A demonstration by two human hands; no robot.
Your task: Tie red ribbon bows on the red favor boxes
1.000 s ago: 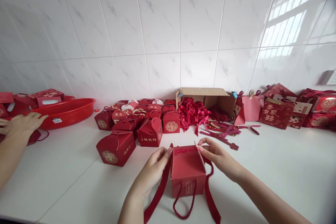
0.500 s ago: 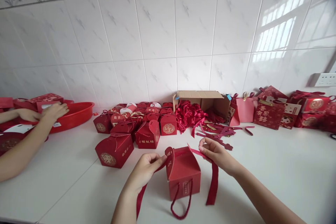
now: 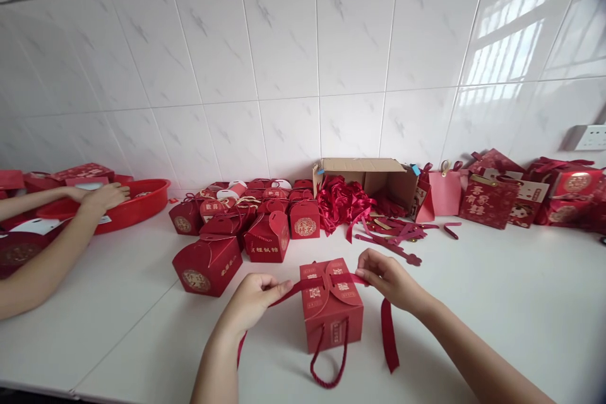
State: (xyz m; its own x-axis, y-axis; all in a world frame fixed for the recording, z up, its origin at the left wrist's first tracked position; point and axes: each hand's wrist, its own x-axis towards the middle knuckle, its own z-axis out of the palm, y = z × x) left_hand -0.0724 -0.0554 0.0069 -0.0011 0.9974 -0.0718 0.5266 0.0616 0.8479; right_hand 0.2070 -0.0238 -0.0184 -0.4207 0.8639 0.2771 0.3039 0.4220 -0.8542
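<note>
Head view gives me the red gift box (image 3: 334, 315) low and just right of centre, upright on the white counter (image 3: 142, 341), its lettered flaps meeting on top. Its front looks toward 6 o'clock, where the rope handle (image 3: 343, 369) loops onto the counter; the box is so nearly square that I can't pick its long axis. The dark red ribbon (image 3: 293, 291) crosses the top roughly from 9 to 3 o'clock. I see my left hand (image 3: 255, 300) pinching it at 9, thumb against fingers, and my right hand (image 3: 386, 278) pinching it near 2. Finished-looking boxes (image 3: 267, 237) cluster toward 11 (another person's hands (image 3: 106, 197) are at the red basin (image 3: 142, 205), toward 10).
</note>
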